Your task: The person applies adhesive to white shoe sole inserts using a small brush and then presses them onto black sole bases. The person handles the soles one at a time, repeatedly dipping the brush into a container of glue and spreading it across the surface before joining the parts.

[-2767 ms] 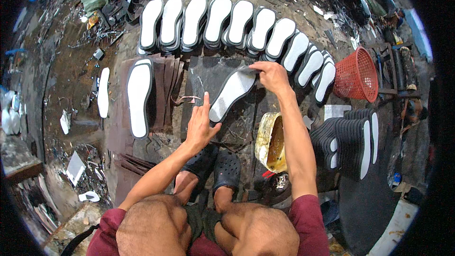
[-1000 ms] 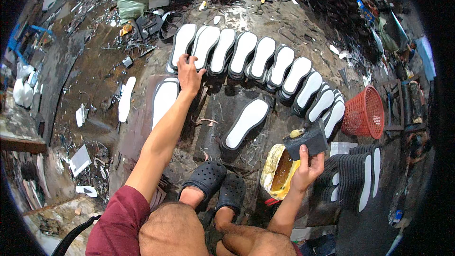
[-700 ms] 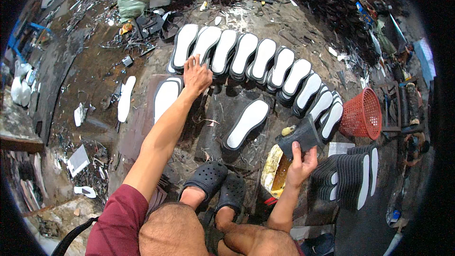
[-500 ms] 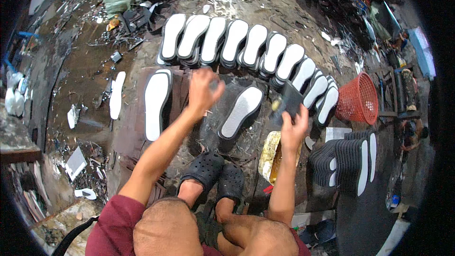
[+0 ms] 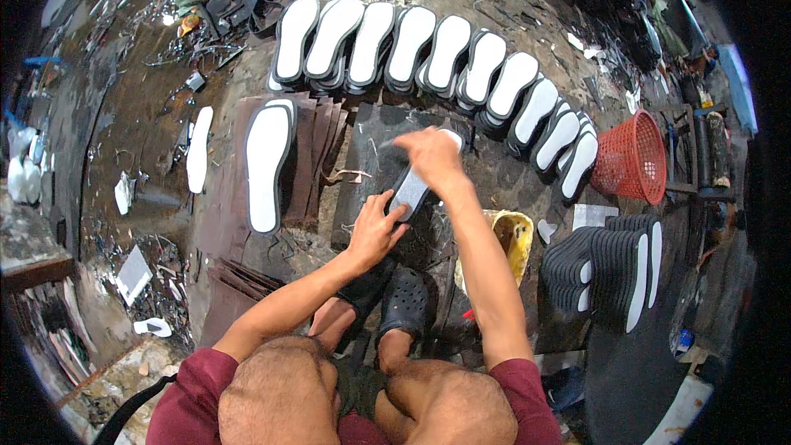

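Observation:
A shoe sole with a pale top and black rim (image 5: 409, 192) lies slantwise on a dark board (image 5: 371, 136) in front of my feet. My left hand (image 5: 377, 229) grips its near end, fingertips on the edge and top. Across its far half is my right hand (image 5: 435, 161), fingers curled and partly blurred. Whatever the right hand holds is hidden beneath it. The sole's far tip shows just beyond the right hand. To the left, a larger white-topped sole stack (image 5: 268, 169) rests beside brown sheets (image 5: 309, 161).
A curved row of white-topped sole stacks (image 5: 410, 45) spans the far side. At right are a red basket (image 5: 622, 161), black sole stacks (image 5: 614, 268) and a yellow-stained tub (image 5: 515, 239), close to my right forearm. Scraps (image 5: 136, 280) litter the left floor.
My left hand has come down onto the sole's near end. My right hand has swung left from beside the tub to over the sole. The dark flat piece it held is out of sight.

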`<state>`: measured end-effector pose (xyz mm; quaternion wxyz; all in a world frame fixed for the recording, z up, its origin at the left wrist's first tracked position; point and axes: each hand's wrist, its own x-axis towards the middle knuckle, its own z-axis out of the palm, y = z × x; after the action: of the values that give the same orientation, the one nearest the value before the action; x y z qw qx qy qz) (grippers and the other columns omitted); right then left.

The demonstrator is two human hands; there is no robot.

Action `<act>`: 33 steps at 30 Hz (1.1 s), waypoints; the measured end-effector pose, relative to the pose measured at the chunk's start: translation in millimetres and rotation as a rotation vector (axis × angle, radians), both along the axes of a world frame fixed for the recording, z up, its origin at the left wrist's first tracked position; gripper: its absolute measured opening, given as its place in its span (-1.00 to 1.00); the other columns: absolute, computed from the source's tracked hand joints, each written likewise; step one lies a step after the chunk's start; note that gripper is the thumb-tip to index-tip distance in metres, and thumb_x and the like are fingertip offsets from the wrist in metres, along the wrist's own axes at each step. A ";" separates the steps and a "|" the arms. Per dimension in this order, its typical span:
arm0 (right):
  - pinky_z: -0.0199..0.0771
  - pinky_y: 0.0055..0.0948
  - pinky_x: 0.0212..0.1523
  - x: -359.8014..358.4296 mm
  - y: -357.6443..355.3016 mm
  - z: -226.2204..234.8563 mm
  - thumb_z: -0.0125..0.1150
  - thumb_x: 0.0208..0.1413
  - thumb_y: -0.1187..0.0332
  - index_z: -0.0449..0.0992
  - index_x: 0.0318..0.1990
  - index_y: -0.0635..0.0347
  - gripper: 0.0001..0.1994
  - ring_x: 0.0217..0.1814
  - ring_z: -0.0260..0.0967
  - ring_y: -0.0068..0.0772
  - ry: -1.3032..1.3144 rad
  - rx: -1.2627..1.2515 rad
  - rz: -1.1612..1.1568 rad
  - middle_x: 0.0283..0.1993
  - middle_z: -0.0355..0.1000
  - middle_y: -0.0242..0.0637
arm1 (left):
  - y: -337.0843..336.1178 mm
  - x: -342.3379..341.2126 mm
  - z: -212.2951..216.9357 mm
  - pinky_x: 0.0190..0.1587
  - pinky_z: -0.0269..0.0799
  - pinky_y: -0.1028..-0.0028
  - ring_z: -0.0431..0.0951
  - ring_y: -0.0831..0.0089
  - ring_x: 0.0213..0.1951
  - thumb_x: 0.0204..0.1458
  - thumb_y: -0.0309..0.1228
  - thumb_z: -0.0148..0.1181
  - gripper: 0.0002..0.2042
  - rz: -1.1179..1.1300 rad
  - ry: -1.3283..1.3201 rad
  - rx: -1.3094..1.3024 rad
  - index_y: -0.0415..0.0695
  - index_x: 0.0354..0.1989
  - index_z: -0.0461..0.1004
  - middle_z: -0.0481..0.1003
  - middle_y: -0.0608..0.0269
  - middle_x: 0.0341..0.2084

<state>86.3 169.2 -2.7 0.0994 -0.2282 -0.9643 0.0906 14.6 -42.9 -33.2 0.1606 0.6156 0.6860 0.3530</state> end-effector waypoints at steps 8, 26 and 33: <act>0.62 -0.04 -0.19 28.4 15.8 39.8 0.15 0.07 0.45 0.62 0.03 -0.12 -0.64 -0.14 0.61 -0.06 -0.074 -0.038 -0.442 -0.08 0.63 -0.25 | 2.9 -6.1 -1.4 0.13 0.39 0.06 0.37 -0.11 0.10 -0.02 -0.34 0.44 -0.56 0.014 -0.013 0.020 -0.08 0.07 0.52 0.37 -0.12 0.11; 0.61 -0.21 -0.12 37.7 -162.4 7.5 0.10 0.16 0.38 0.56 0.09 -0.06 -0.65 -0.12 0.60 -0.17 -0.036 0.073 -0.097 -0.02 0.57 -0.18 | 9.4 -75.1 80.5 -0.07 0.48 0.39 0.53 0.30 -0.13 0.12 -0.58 0.29 -0.70 0.429 -0.190 0.446 -0.17 0.05 0.59 0.52 0.14 -0.14; 0.58 -0.24 -0.05 43.2 -179.3 35.7 0.23 -0.04 0.50 0.60 0.03 -0.01 -0.60 -0.11 0.63 -0.21 0.228 -0.318 -0.133 -0.07 0.64 -0.26 | -3.1 -66.2 45.8 -0.02 0.47 0.42 0.58 0.31 -0.11 0.16 -0.69 0.12 -0.60 0.535 -0.325 0.365 -0.21 0.19 0.49 0.56 0.09 -0.06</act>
<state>129.4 -10.1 33.0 0.1764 -0.2923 -0.9032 0.2602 -51.6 -46.1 12.6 0.0570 0.3685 0.7140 0.5926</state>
